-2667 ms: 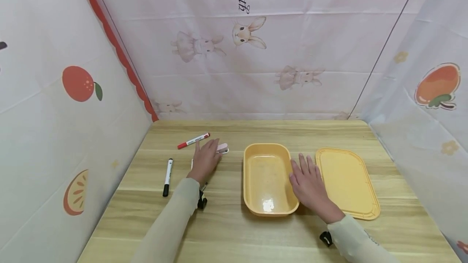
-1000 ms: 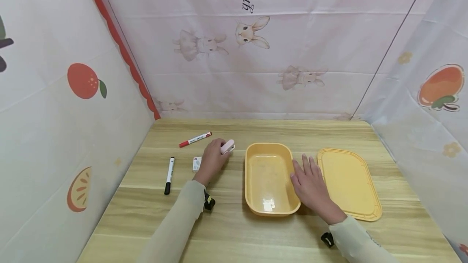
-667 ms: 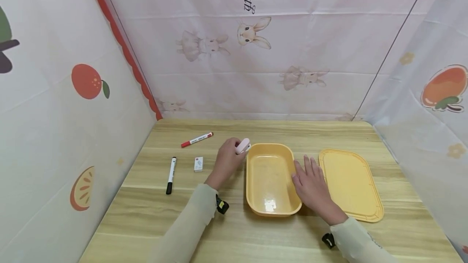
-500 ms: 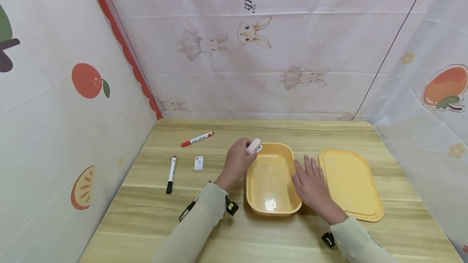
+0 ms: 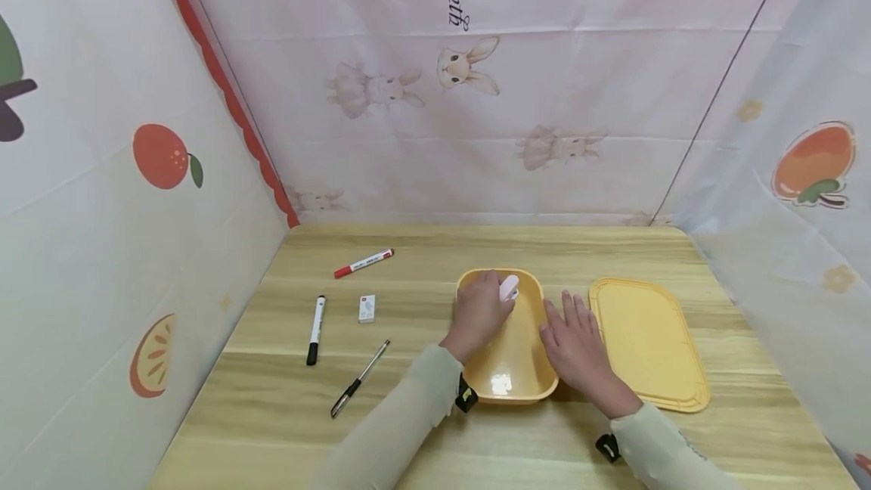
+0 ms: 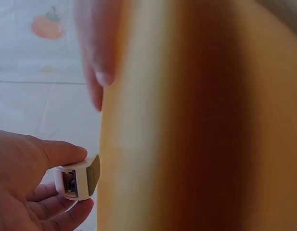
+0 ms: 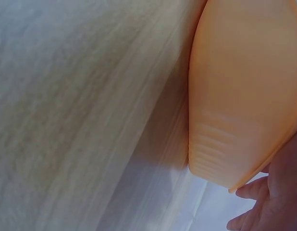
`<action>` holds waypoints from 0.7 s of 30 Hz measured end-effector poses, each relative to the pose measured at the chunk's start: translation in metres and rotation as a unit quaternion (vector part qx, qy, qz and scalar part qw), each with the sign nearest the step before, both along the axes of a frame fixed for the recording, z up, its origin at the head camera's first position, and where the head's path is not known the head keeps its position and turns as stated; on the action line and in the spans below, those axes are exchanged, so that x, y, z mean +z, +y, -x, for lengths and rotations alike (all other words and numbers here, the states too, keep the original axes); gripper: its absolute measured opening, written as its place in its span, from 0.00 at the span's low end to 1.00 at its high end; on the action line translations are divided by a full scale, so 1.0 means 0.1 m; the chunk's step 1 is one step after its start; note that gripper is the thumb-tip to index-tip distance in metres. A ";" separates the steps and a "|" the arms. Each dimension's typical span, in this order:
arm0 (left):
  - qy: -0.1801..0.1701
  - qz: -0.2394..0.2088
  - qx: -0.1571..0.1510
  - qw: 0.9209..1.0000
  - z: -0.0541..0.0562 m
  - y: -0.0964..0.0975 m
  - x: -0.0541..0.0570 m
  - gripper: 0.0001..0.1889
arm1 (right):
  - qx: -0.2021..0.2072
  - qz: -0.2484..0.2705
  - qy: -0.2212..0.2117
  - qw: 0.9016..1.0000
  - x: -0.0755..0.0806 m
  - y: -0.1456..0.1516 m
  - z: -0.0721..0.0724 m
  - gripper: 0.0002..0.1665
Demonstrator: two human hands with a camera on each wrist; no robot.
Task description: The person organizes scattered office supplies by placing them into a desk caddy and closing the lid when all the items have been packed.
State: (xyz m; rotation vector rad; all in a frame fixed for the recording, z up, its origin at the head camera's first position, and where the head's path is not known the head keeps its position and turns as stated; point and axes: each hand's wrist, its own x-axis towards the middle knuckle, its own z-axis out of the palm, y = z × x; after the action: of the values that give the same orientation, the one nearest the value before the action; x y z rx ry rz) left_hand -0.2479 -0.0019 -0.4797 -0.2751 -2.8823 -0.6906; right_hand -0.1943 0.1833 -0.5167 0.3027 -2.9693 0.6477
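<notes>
My left hand [image 5: 478, 310] is over the yellow plastic box [image 5: 505, 365], gripping a small pale pink and white stapler [image 5: 509, 287] between thumb and fingers. In the left wrist view, the end of the stapler [image 6: 76, 179] shows a dark metal slot, and the box wall fills much of the picture, blurred. My right hand [image 5: 577, 342] rests with straight, spread fingers along the right rim of the box. In the right wrist view, its fingertips lie at the edge of the box [image 7: 244, 86].
The yellow lid [image 5: 649, 342] lies flat to the right of the box. Left of it are a red marker [image 5: 364, 263], a black-capped marker [image 5: 316, 330], a small white carton [image 5: 367, 308] and a pen [image 5: 361, 378]. Printed cloth walls surround the wooden table.
My left hand has lifted the stapler from the table and carried it right, over the box's left rim to above its inside. The carton and pen have come into view. My right hand stayed put.
</notes>
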 end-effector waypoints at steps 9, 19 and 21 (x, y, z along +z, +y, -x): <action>-0.029 0.030 -0.009 0.999 -0.06 0.17 -0.02 0.17 | -0.005 -0.006 -0.009 1.000 -0.02 -0.02 -0.01 0.32; -0.063 0.017 0.018 0.998 -0.03 0.30 0.08 0.16 | 0.000 -0.006 0.002 1.000 0.02 -0.03 -0.04 0.32; -0.067 0.013 0.024 0.997 0.00 0.32 0.07 0.16 | 0.001 -0.004 -0.001 1.000 0.03 -0.03 -0.03 0.32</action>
State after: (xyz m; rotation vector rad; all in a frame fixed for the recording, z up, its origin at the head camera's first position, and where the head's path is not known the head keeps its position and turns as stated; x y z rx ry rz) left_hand -0.2483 0.0301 -0.4732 -0.1694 -3.0165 -0.6891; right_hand -0.1915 0.1800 -0.5136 0.3071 -2.9748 0.6384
